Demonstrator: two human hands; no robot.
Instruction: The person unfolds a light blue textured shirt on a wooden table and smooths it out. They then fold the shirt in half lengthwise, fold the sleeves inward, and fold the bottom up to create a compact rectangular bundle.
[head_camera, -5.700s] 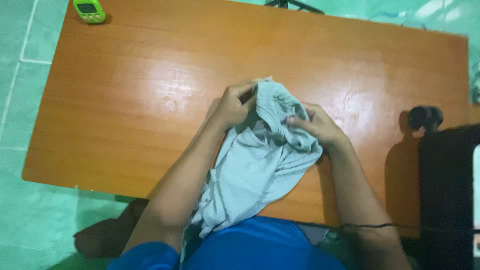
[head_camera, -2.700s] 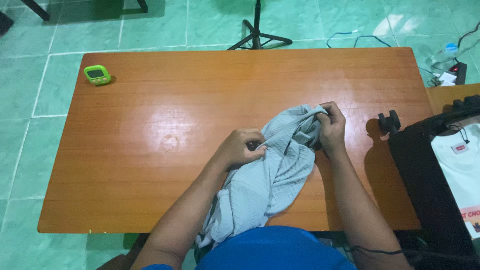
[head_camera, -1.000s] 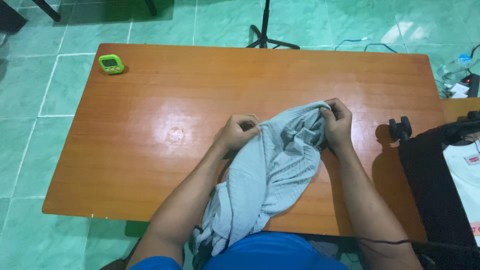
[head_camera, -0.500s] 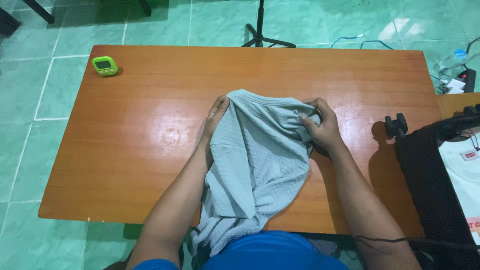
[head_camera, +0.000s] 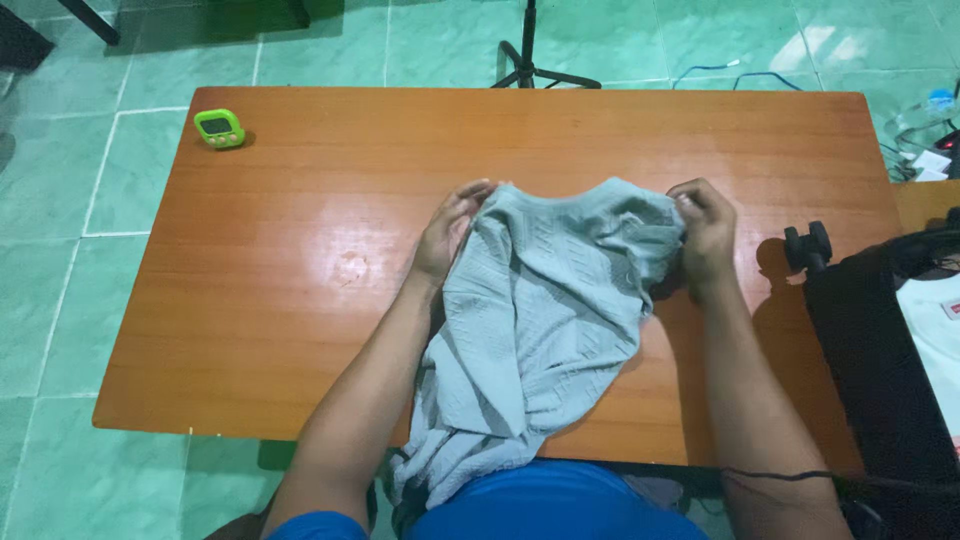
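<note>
1. The left hand (head_camera: 447, 228) sits a little left of the middle of the orange wooden bench (head_camera: 300, 260). Its fingers are half spread, with the tips curled onto the left top corner of a pale grey garment (head_camera: 540, 310).
2. The right hand (head_camera: 705, 232) lies at about 3 o'clock from the left one, well apart from it. It is pressed together into a fist that bunches the garment's right top corner.
3. The garment is stretched between the two hands, its top edge running almost level across the bench. From there the ribbed cloth drapes toward 6 o'clock, narrows, and hangs over the near bench edge against the person's blue shirt (head_camera: 540, 505).
4. A small lime-green timer (head_camera: 220, 128) stands near the bench's far left corner, at about 10 o'clock from the left hand and well apart from it.
5. At 3 o'clock from the right hand, a small black clamp-like fitting (head_camera: 808, 246) sits by the bench's right edge, next to a black bag (head_camera: 875, 350) with a white shirt (head_camera: 935, 330) lying on it.
6. Beyond the far edge, at 12 o'clock, black tripod legs (head_camera: 530, 65) stand on the green tiled floor (head_camera: 50, 300).
7. Cables (head_camera: 760, 78) lie on the floor at about 1 o'clock.
</note>
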